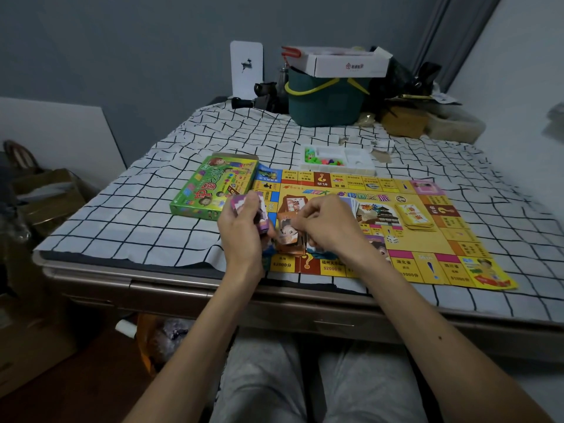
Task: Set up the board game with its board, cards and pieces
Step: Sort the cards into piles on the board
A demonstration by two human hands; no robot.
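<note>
The yellow game board [427,248] lies flat on the checked tablecloth. My left hand [241,230] grips a stack of purple cards [259,215] above the board's near left corner. My right hand [326,224] pinches an orange card with a cartoon face [287,235] over a small pile on the board. A stack of yellow cards [416,216] rests on the board's right half, and a white die [392,239] lies near its middle. The green game box [210,187] sits left of the board. A white tray with coloured pieces [337,161] stands behind the board.
A dark green basket [323,102] holding a white carton [348,62] stands at the back of the table, with dark clutter and brown boxes [403,120] to its right. Cardboard boxes [45,196] sit on the floor at left. The table's front edge [183,285] is near my knees.
</note>
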